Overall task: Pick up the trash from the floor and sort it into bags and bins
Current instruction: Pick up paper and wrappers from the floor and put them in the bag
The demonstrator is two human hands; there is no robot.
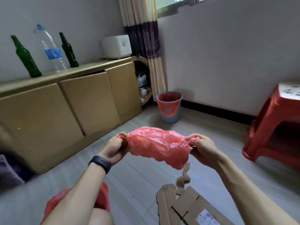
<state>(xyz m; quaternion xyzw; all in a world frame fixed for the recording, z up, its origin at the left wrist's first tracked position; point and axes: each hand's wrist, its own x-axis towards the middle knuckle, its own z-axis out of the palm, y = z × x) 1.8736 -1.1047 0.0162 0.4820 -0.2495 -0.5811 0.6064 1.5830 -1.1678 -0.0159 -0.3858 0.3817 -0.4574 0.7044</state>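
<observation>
Fingers of the left hand [116, 148] pinch one bunched handle of the thin red plastic bag [155, 143], held in the air above the floor [138, 176]; the right hand [203, 148] clenches the other handle. Film this light and crumpled should feel limp and slippery, so the gathered handles look the surest hold. Lower left, a second red bag [102, 197] is mostly hidden by the forearm [78, 195]; the flattened cardboard [186, 207] is cut off by the bottom edge.
</observation>
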